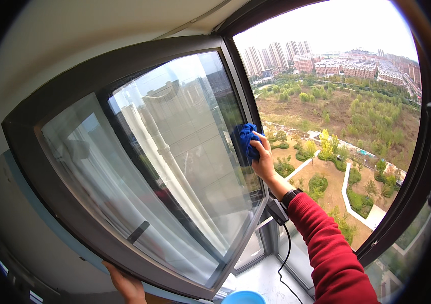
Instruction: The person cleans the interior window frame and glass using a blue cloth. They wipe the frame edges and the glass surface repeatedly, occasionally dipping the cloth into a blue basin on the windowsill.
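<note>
My right hand (264, 157) grips a crumpled blue cloth (248, 141) against the glass of the swung-in window sash (185, 129), close to its hinge-side frame. A red sleeve and a dark wristband cover that arm. At the lower left, my left hand (126, 283) touches the bottom edge of the sash's dark frame (124, 262); its fingertips are partly hidden, and whether they close around the frame is unclear. The pane shows reflections of a building wall and a pipe, with white curtain-like folds.
A black device (277, 212) with a cable (287, 258) is by the sash's lower corner. Below stands a light blue basin (244, 297), cut by the picture's edge, near a pale sill (259, 275). The open window frame at right looks down from high onto gardens and buildings.
</note>
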